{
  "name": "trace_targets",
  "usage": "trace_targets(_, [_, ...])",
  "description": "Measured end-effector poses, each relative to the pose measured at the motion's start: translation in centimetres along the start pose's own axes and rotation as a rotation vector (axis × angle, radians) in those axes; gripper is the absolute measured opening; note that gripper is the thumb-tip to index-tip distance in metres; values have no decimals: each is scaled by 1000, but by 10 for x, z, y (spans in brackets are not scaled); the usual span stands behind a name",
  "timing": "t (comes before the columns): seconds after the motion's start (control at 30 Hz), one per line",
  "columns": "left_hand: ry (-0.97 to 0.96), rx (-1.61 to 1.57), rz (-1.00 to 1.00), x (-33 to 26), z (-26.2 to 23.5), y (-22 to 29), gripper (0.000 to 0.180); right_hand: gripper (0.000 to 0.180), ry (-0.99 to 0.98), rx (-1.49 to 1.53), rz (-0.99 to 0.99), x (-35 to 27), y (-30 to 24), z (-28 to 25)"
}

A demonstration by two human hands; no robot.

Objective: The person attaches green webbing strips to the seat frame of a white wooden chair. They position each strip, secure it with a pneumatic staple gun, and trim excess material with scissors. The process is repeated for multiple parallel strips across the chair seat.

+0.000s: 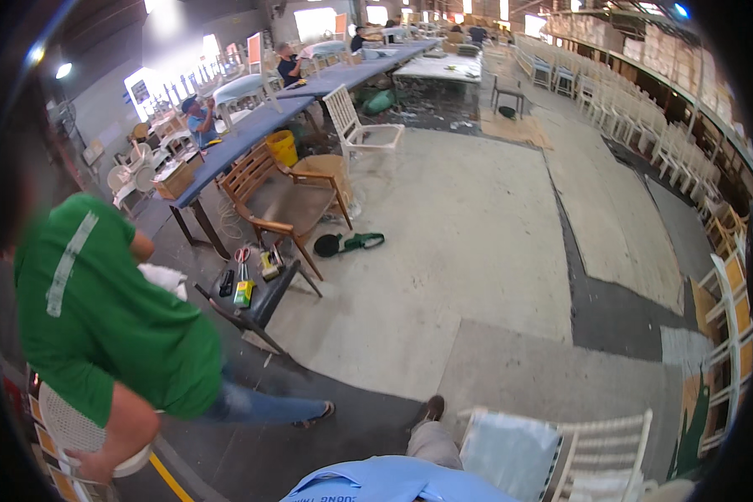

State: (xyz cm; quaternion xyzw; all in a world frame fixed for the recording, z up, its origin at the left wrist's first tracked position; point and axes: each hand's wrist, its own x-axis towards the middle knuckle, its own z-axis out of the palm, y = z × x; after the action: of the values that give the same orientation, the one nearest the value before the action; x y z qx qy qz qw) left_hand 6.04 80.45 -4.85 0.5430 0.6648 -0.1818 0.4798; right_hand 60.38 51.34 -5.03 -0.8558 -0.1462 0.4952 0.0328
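Neither of my hands shows. At the lower edge are my blue shirt [393, 478] and one trouser leg [435, 443] with a brown shoe [433, 407]. Just right of my leg lies a white slatted chair [604, 452] with a pale blue-grey seat [510, 452]; whether I touch it is hidden. A small beige shape at the bottom edge beside the chair is too cut off to make out. On the left a co-worker in a green shirt [117, 309] leans over, one hand [96, 458] on a round white woven seat [71, 427].
A black stool [263, 301] carries scissors [242, 258] and small boxes. Behind it stand a wooden armchair [280, 201], a white chair [360, 130] and a long blue table [259, 130]. Flat boards [477, 251] cover the floor. Rows of chairs [627, 117] line the right side.
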Motion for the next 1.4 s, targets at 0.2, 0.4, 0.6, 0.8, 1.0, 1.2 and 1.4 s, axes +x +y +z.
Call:
trace_targets(0.2, [148,-716,-161,62,-84,129,43,59,-191,-190,-390,159,-258,-87])
trace_targets(0.4, [202,-966,-56,137,-174,272,40,56,223,-232,-890,248,-621,-240])
trace_targets(0.6, [56,-490,-243,219,-276,341,39,50,424,-64,-1037,330,-773,-338])
trace_targets(0.8, [0,-366,-18,346,-440,440,38,45,425,44,-274,401,-679,-347])
trace_targets(1.0, [431,-799,3,456,-648,553,40,40,-187,99,201,411,-781,-277])
trace_targets(1.2, [410,-1025,109,582,-782,749,45,38,-308,130,65,513,-968,-328])
trace_targets(1.4, [219,-970,432,694,-898,940,46,37,577,450,-438,635,-1198,-582])
